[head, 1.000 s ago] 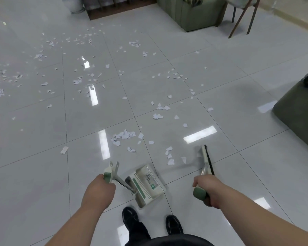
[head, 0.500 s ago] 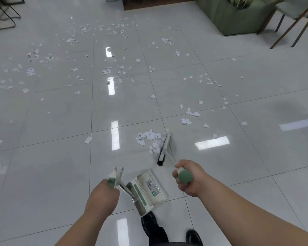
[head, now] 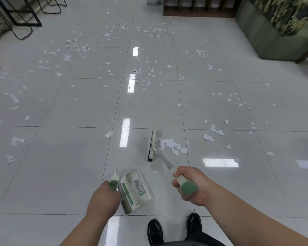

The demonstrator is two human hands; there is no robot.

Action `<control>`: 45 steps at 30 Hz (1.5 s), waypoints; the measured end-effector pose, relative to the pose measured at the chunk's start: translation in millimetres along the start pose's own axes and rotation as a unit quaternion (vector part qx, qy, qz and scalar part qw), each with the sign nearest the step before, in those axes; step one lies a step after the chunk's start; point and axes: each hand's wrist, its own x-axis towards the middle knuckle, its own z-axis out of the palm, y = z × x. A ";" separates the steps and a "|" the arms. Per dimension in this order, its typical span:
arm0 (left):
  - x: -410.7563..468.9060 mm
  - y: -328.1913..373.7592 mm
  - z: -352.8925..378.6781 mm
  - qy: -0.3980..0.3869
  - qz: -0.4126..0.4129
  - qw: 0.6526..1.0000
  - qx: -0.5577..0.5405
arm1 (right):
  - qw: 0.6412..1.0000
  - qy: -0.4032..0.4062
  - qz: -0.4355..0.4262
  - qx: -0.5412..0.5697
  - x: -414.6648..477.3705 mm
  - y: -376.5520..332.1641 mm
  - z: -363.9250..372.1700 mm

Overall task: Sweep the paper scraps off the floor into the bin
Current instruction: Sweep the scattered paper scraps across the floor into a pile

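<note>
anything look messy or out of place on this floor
Yes: torn white paper scraps lie scattered across the tiled floor, thickest toward the far left and middle. A small heap sits just right of the broom, apart from the dustpan. Nothing looks broken.

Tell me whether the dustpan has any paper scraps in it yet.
Looks empty: the dustpan shows only its ribs and label, no scraps. The nearest pile of scraps lies on the floor beside the broom head.

Glossy tile floor [head: 60, 174]; paper scraps [head: 169, 143]; plastic dustpan [head: 137, 190].
</note>
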 end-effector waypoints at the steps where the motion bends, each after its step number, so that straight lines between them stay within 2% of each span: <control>1: 1.2 -5.2 -4.8 0.003 -0.009 1.000 -0.005 | 1.000 -0.011 0.007 -0.005 4.1 -3.1 6.8; 11: 6.5 -44.2 -30.4 0.051 -0.121 0.990 -0.058 | 0.986 -0.137 0.061 -0.078 84.9 -37.1 92.0; 20: 31.2 -31.2 -24.3 0.080 -0.220 0.968 -0.086 | 0.968 -0.196 0.096 -0.124 183.2 -103.9 154.8; 23: 42.5 -22.7 -19.6 0.085 -0.243 0.963 -0.082 | 0.968 -0.199 0.108 -0.106 212.4 -129.6 160.9; 28: 49.8 -7.4 -11.4 0.085 -0.246 0.962 -0.081 | 0.976 -0.167 0.136 -0.040 226.6 -156.5 131.4; 33: 46.7 3.4 -18.0 0.085 -0.225 0.966 -0.092 | 0.986 -0.117 0.119 -0.007 196.2 -160.5 81.1; 40: 32.5 -9.4 -25.8 0.076 -0.186 0.974 -0.102 | 0.996 -0.061 0.065 0.009 125.6 -122.9 33.0; 45: 13.9 -27.6 -26.5 0.066 -0.152 0.978 -0.127 | 0.997 -0.063 0.037 0.007 77.2 -90.0 7.5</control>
